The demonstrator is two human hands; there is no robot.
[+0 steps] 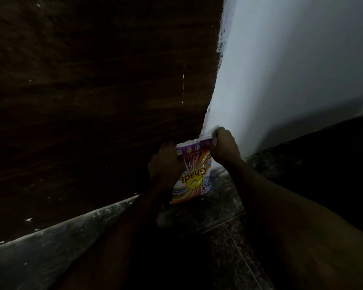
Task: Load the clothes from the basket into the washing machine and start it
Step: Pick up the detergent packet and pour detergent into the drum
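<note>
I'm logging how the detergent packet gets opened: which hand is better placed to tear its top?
Probably the right hand: its fingers pinch the top edge of the detergent packet, while the left hand grips the side lower down, better suited to steadying it.

Both hands [165, 164] [224, 146] grip detergent packet [194, 174].

Both my arms are stretching out ahead, hands meeting at the packet [194, 174].
My left hand [165, 162] is gripping its left edge, fingers curled round and the back of the hand facing me; my right hand [224, 147] is pinching the top right corner, sitting slightly higher, its forearm coming in from the lower right.
</note>
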